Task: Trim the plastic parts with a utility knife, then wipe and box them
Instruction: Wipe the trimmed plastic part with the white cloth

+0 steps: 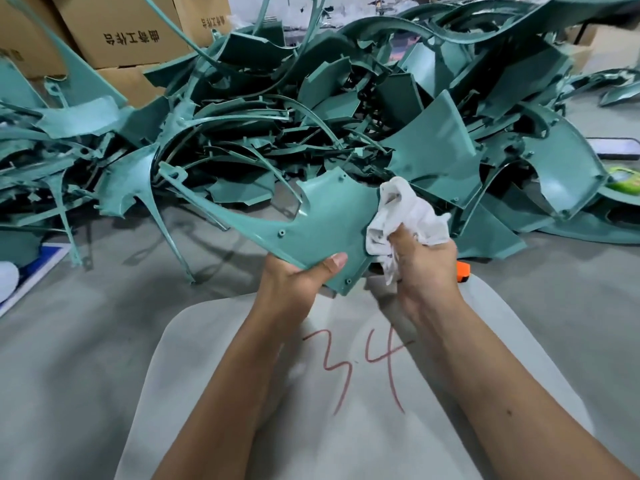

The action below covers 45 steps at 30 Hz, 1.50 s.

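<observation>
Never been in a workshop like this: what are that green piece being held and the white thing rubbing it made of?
The green piece looks like moulded plastic, smooth with a dull sheen, thin-walled with screw bosses. The white thing looks like soft woven cloth, crumpled into folds; which fibre cannot be told.

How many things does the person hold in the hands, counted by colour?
Teal: 1, the plastic part in the left hand.
White: 1, the cloth in the right hand.
Total: 2.
</observation>
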Motion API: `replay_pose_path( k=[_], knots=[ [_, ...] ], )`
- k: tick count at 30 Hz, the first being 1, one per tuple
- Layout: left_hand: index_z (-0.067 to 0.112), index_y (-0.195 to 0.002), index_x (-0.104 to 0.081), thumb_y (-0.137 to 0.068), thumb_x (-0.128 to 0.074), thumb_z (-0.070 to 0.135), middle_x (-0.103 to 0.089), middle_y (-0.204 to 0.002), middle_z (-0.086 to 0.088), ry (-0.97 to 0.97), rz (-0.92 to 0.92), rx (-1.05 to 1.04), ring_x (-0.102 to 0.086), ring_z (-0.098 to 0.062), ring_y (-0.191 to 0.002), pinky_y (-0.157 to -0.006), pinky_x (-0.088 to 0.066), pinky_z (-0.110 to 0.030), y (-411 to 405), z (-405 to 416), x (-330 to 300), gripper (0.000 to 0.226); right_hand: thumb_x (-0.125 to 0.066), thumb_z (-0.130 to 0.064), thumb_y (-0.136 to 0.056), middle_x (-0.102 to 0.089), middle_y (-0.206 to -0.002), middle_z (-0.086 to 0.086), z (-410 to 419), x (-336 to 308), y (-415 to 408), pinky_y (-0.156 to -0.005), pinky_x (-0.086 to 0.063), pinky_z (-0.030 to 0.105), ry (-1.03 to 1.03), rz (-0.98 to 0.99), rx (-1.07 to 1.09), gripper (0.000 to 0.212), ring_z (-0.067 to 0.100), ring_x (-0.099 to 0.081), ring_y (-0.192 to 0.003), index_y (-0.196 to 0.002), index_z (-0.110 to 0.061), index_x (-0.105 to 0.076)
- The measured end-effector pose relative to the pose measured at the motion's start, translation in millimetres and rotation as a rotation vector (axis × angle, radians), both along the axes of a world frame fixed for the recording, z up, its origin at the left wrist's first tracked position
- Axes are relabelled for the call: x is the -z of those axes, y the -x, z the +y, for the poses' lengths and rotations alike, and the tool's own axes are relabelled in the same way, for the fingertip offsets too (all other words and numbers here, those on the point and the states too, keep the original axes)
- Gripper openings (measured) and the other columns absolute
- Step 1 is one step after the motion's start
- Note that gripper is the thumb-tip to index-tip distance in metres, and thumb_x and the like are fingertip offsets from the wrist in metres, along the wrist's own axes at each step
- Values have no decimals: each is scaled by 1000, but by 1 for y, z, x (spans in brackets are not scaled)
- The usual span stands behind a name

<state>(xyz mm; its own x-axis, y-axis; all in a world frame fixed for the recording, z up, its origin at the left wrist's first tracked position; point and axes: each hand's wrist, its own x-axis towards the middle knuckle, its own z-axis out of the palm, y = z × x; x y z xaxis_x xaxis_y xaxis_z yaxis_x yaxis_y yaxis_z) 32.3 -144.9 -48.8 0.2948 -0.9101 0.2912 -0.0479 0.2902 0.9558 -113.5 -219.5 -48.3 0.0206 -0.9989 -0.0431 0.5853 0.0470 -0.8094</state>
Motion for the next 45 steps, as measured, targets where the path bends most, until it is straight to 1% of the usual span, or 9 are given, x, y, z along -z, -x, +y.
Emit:
replay_pose_path(
  k=[7,11,15,19,23,26,32,39,45],
  knots=[
    [28,-99,-82,-74,-76,6,-79,-110,1,-175,58,217,-75,-17,-103,-83,-59,-24,-34,7,-5,34,-61,10,-96,-75,-95,18,-14,-8,27,-75,-61,57,311,388,-189,13,29,-71,-84,-102,3,-70],
    [17,-106,-73,-83,-75,6,-80,-106,-1,-154,45,109,-76,-21,-99,-79,-60,-25,-37,4,-4,25,-59,5,-98,-68,-66,-18,-10,-11,33,-53,-46,12,454,662,-277,31,-5,-58,-56,-82,-21,-67],
    [16,-107,-71,-96,-68,9,-80,-100,-3,-18,110,-157,-77,-22,-90,-74,-62,-31,-31,-3,-3,13,-68,-2,-98,-72,-75,-12,-3,-7,18,-62,-47,15,506,717,-256,20,-1,-61,-66,-87,-19,-70],
    [18,-103,-75,-93,-74,20,-79,-99,-5,46,247,-378,-76,-23,-88,-77,-64,-43,-20,-6,-3,10,-74,-6,-95,-74,-77,-2,0,-3,9,-65,-50,19,455,697,-293,7,4,-62,-70,-93,-13,-73],
    [10,-121,-66,-75,-79,31,-77,-113,-10,39,749,-284,-75,-29,-103,-82,-63,-46,6,-8,-9,53,-78,-3,-91,-73,-83,-6,2,-1,-1,-67,-48,15,478,666,-111,7,-2,-65,-71,-98,-6,-76],
    [8,-130,-58,-72,-81,35,-75,-118,-8,-35,645,-293,-72,-30,-111,-86,-62,-43,22,-6,-4,68,-78,-5,-92,-78,-90,2,10,1,-10,-69,-57,24,469,592,-116,8,10,-72,-79,-100,-5,-77],
    [22,-111,-73,-79,-72,21,-76,-117,-5,-30,447,-50,-73,-28,-107,-89,-61,-45,6,-4,-4,32,-75,-5,-94,-73,-72,-18,10,-1,-6,-60,-48,12,511,491,-66,24,-5,-64,-65,-82,-25,-73],
    [22,-113,-74,-82,-76,12,-75,-120,-6,-10,350,57,-72,-26,-110,-90,-60,-38,-9,-5,-7,33,-74,-7,-95,-77,-88,-5,6,0,-5,-72,-57,28,470,250,-103,21,11,-71,-82,-89,-27,-79],
    [34,-108,-78,-73,-84,27,-75,-120,-4,-37,264,79,-73,-27,-109,-84,-62,-40,-41,5,-16,36,-70,-20,-98,-70,-76,12,8,-3,-8,-59,-57,40,399,102,-343,20,30,-66,-63,-104,-3,-63]
  ],
)
